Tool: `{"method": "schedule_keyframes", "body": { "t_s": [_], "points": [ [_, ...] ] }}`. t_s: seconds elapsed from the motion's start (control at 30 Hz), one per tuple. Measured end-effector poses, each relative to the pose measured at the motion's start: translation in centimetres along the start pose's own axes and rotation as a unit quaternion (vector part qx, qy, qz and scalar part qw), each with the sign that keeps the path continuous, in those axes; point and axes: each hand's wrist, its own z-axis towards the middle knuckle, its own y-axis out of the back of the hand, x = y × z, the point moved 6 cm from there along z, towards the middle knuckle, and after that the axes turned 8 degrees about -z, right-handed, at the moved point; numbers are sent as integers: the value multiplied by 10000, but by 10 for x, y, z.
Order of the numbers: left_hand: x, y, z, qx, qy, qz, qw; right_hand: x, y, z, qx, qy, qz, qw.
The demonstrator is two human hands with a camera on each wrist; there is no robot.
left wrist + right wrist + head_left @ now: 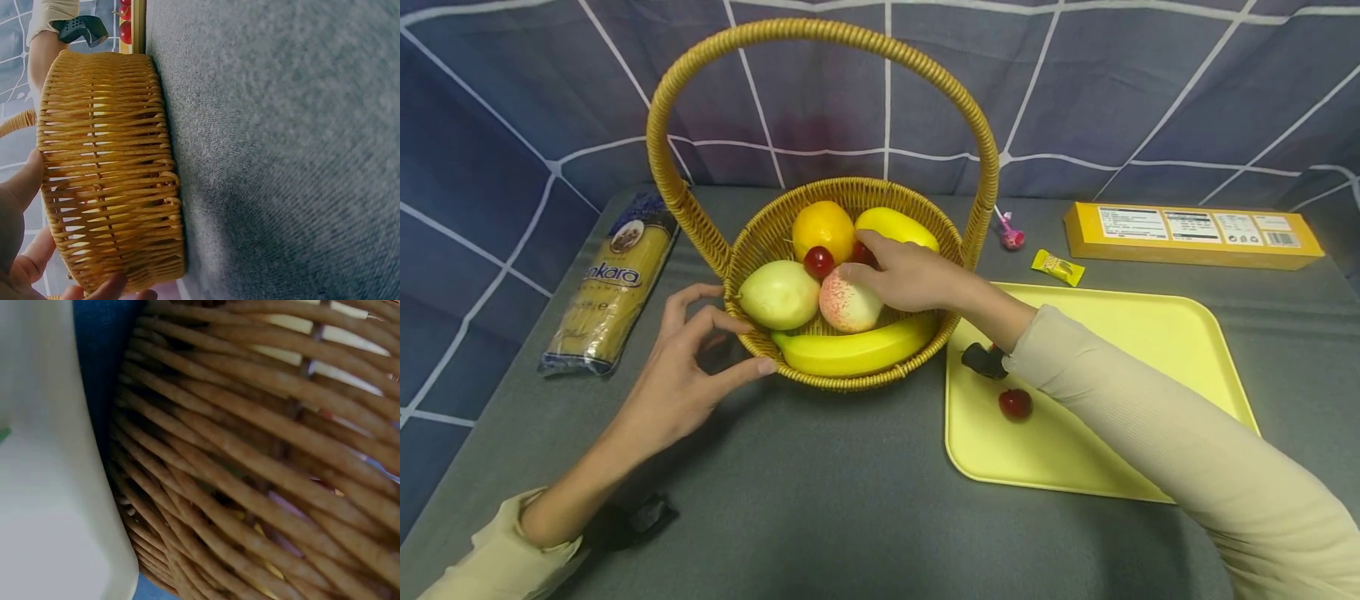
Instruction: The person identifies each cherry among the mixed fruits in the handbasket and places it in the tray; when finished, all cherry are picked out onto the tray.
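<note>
A wicker basket (842,385) with a tall arched handle (820,32) holds a banana (857,348), a peach (842,302), a pale green pear-like fruit (778,296), an orange (822,229), a yellow fruit (898,225) and a cherry (818,262). My left hand (681,367) holds the basket's left side, thumb at the rim and other fingers against the woven wall (106,169). Reaching inside over the peach, my right hand (910,275) pinches another cherry (862,253) between thumb and fingers, which partly hide it.
Right of the basket lies a yellow tray (1150,333) with a cherry (1016,404). Behind it are a lollipop (1011,236), a yellow wrapped candy (1057,267) and a long yellow box (1195,236). A pasta packet (613,283) lies at left, before a checked curtain (827,100).
</note>
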Motion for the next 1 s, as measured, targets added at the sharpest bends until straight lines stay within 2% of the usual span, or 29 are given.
{"method": "schedule_keyframes", "body": {
  "t_s": [0.3,0.57,0.83,1.0],
  "points": [
    [0,-1,0,-5,-13,7,10000,0,6,-8,-646,499,377,9959],
    [1,-1,-1,-25,30,42,10000,2,13,-21,-1114,913,888,9856],
    [2,-1,-1,-23,3,34,10000,3,16,-38,-1088,967,1671,9751],
    [2,0,-1,-53,-40,33,10000,5,17,-46,-1123,1153,1847,9695]
  ]
}}
